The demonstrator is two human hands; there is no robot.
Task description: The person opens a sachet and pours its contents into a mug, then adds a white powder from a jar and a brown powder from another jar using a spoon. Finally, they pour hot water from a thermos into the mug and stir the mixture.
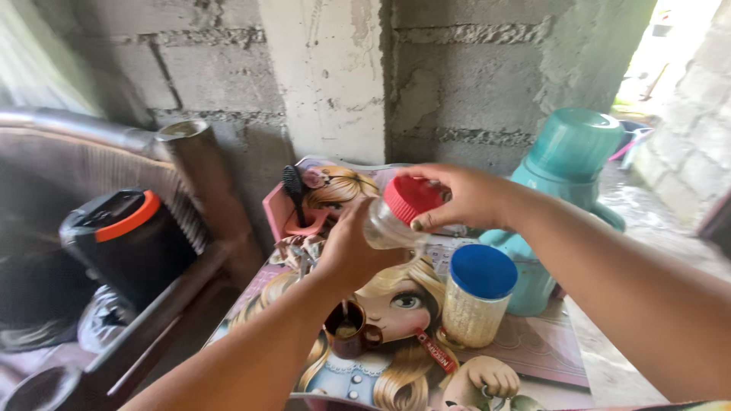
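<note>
My left hand [352,247] grips a clear jar [387,227], held tilted above a small table. My right hand [463,198] holds the jar's red lid [411,198] by its rim. Below them a small brown mug [352,329] with a spoon in it stands on the table's cartoon-girl top [525,346]. A clear jar with a blue lid [478,301] stands to the mug's right.
A teal thermos jug [567,183] stands at the table's right. A pink holder with a black hairbrush [293,194] sits at the back. A black and orange speaker [126,240] rests on a wicker chair to the left. Bare block walls rise behind.
</note>
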